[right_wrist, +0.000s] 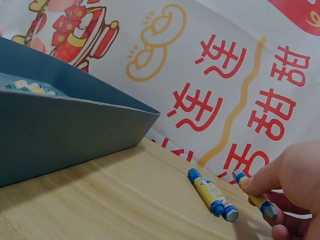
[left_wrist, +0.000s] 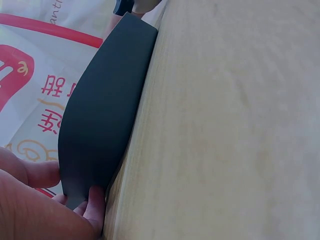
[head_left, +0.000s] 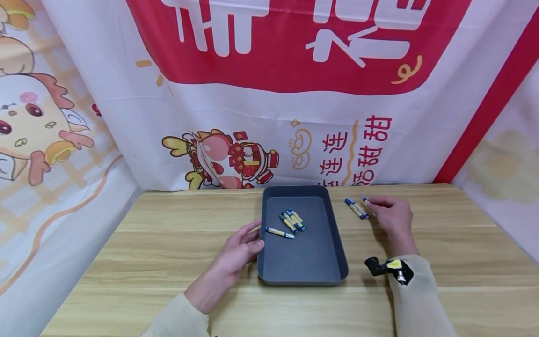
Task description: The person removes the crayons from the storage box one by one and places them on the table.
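Note:
A grey rectangular tray [head_left: 303,262] lies on the table with several crayons [head_left: 290,220] in paper wrappers inside; one crayon [head_left: 280,232] rests apart by its left wall. My left hand [head_left: 241,250] holds that left wall; in the left wrist view, the thumb is at the rim and a finger [left_wrist: 95,205] touches the outer side low down. Right of the tray, my right hand [head_left: 391,215] pinches a blue-ended crayon [right_wrist: 257,199] between thumb and fingers. Beside it, two blue-ended crayons [right_wrist: 207,192] lie side by side on the tabletop.
The wooden table [head_left: 189,224] runs up to a printed cloth backdrop [head_left: 236,107] at its far edge. More printed cloth [head_left: 63,196] hangs at the left and right. A black wrist mount [head_left: 389,267] sits on my right sleeve.

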The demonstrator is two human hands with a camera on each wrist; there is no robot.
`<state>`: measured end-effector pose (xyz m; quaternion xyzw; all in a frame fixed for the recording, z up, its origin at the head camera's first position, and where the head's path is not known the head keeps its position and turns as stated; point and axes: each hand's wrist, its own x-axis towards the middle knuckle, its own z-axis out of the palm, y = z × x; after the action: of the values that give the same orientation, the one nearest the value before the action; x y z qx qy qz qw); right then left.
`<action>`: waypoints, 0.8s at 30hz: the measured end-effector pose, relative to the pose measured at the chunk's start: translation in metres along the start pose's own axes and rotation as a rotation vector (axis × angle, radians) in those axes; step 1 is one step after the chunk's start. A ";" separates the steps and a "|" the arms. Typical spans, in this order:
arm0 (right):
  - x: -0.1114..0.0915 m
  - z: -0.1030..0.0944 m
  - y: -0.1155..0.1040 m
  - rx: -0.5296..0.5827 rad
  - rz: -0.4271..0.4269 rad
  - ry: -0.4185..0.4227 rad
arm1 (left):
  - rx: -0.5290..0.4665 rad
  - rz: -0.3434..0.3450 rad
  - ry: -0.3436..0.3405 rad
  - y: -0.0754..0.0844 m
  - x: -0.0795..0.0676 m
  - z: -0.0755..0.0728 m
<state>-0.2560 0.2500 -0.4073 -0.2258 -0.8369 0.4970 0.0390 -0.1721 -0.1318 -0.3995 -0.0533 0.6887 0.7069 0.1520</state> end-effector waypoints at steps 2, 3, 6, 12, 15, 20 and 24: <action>0.000 0.002 0.001 -0.008 -0.002 0.006 | -0.002 0.001 -0.001 0.000 0.000 0.000; 0.000 0.002 0.002 -0.012 -0.005 0.008 | -0.003 0.001 -0.002 0.000 0.000 0.000; 0.001 0.003 0.003 -0.025 -0.007 0.011 | -0.007 0.002 -0.005 -0.001 0.001 0.000; 0.001 0.005 0.004 -0.061 -0.028 0.019 | -0.010 0.005 -0.007 -0.001 0.001 0.000; 0.001 0.006 0.005 -0.089 -0.054 0.031 | -0.012 0.002 -0.006 -0.001 0.001 0.000; 0.001 0.008 0.006 -0.112 -0.074 0.040 | -0.008 -0.008 -0.004 -0.001 0.001 0.000; 0.002 0.009 0.007 -0.119 -0.071 0.040 | -0.007 -0.016 -0.001 0.000 0.001 0.000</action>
<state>-0.2582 0.2463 -0.4177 -0.2078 -0.8715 0.4402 0.0599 -0.1728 -0.1313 -0.4002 -0.0591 0.6857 0.7080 0.1581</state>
